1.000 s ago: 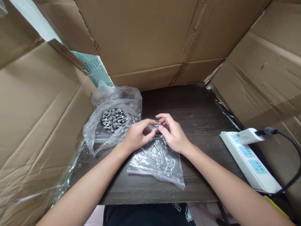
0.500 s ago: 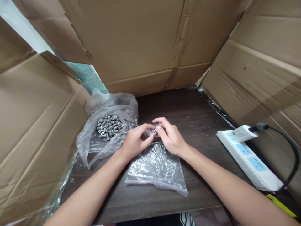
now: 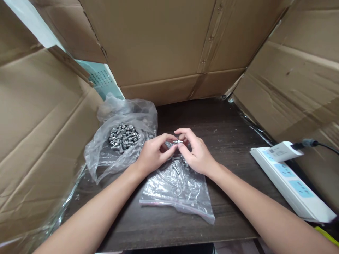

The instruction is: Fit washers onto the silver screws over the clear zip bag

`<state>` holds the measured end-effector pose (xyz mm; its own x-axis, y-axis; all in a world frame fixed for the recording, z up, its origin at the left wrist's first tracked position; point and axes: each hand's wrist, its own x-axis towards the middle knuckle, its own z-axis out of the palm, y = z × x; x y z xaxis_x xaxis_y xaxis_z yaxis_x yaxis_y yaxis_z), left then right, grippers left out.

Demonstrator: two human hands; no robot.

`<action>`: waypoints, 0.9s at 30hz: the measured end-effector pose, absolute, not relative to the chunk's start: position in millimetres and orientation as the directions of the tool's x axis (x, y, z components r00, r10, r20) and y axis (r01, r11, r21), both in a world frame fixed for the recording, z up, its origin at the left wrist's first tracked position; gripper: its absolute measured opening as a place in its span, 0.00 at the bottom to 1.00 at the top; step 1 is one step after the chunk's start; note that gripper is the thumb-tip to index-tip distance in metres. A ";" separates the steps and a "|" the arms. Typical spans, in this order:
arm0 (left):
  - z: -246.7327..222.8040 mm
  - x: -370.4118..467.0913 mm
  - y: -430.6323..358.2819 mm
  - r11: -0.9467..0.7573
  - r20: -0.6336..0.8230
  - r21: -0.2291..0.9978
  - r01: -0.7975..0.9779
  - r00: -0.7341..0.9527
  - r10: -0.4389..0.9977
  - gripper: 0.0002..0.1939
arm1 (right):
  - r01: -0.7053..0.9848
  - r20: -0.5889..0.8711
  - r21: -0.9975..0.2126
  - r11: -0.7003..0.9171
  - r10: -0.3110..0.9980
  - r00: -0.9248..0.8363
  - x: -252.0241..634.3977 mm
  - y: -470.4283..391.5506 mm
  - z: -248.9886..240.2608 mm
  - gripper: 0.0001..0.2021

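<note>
My left hand (image 3: 155, 153) pinches one end of a small metal bolt (image 3: 178, 141), which lies sideways between my fingertips. What looks like a nut sits partway along its shank. From the other side, my right hand (image 3: 197, 153) has its thumb against the bolt and its fingers curled behind it, the index finger slightly raised. Below both hands, a flat clear zip bag (image 3: 177, 188) lies on the dark table. On it rest a loose bolt (image 3: 176, 170) and a nut (image 3: 184, 162), with other small metal pieces partly hidden by my hands.
To the left stands an open clear plastic bag (image 3: 95, 158) full of metal bolts (image 3: 123, 137). A white power strip (image 3: 293, 183) with a plugged-in adapter (image 3: 284, 151) lies on the right. Cardboard walls (image 3: 159, 46) enclose the dark wooden table (image 3: 230, 130).
My fingertips have parted a little, so more of the bolt shows between them. Both hands stay close together above the zip bag. The camera view has shifted slightly.
</note>
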<state>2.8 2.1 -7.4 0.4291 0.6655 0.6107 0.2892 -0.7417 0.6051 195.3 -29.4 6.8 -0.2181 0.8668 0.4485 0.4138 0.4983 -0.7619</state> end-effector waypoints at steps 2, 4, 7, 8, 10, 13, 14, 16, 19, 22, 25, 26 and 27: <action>-7.0 3.2 1.9 -0.742 0.612 0.605 0.288 0.429 0.665 0.07 | 0.412 0.428 -0.773 0.482 0.876 -0.222 195.1 -29.2 6.3 0.13; -6.7 3.7 1.5 -0.739 0.607 0.611 0.284 0.432 0.667 0.07 | 0.411 0.406 -0.787 0.460 0.888 -0.215 195.3 -29.1 6.3 0.12; -6.7 4.5 1.4 -0.724 0.590 0.629 0.284 0.432 0.682 0.08 | 0.415 0.433 -0.776 0.475 0.880 -0.197 195.8 -28.9 6.1 0.13; -6.8 4.7 1.6 -0.719 0.587 0.634 0.285 0.428 0.687 0.08 | 0.414 0.448 -0.769 0.488 0.872 -0.195 196.0 -28.8 5.9 0.14; -7.1 4.8 2.3 -0.713 0.585 0.641 0.284 0.420 0.694 0.08 | 0.409 0.463 -0.761 0.504 0.863 -0.201 196.2 -28.4 5.4 0.14; -7.4 4.5 3.4 -0.715 0.587 0.642 0.278 0.422 0.691 0.08 | 0.411 0.450 -0.767 0.493 0.869 -0.205 196.3 -27.7 4.7 0.12; -7.4 4.3 3.5 -0.718 0.588 0.639 0.277 0.426 0.688 0.08 | 0.414 0.448 -0.767 0.490 0.871 -0.203 196.3 -27.5 4.6 0.12; -7.1 4.1 3.5 -0.724 0.591 0.632 0.278 0.432 0.681 0.08 | 0.415 0.465 -0.759 0.502 0.863 -0.194 196.3 -27.3 4.4 0.13; -6.7 4.1 3.0 -0.725 0.591 0.632 0.274 0.433 0.680 0.09 | 0.405 0.462 -0.764 0.502 0.864 -0.200 196.3 -27.5 4.2 0.13; -6.9 4.4 2.9 -0.723 0.583 0.639 0.263 0.448 0.678 0.08 | 0.405 0.389 -0.803 0.438 0.899 -0.200 196.1 -28.2 4.1 0.13; -8.0 4.4 3.4 -0.716 0.584 0.643 0.271 0.431 0.688 0.09 | 0.401 0.405 -0.798 0.450 0.893 -0.198 195.2 -28.4 3.9 0.12; -8.4 4.4 3.6 -0.713 0.586 0.645 0.275 0.421 0.692 0.09 | 0.402 0.424 -0.787 0.468 0.884 -0.199 194.8 -28.3 3.8 0.12; -8.6 4.4 3.7 -0.711 0.587 0.646 0.277 0.415 0.695 0.09 | 0.405 0.434 -0.779 0.478 0.878 -0.203 194.3 -28.2 3.7 0.13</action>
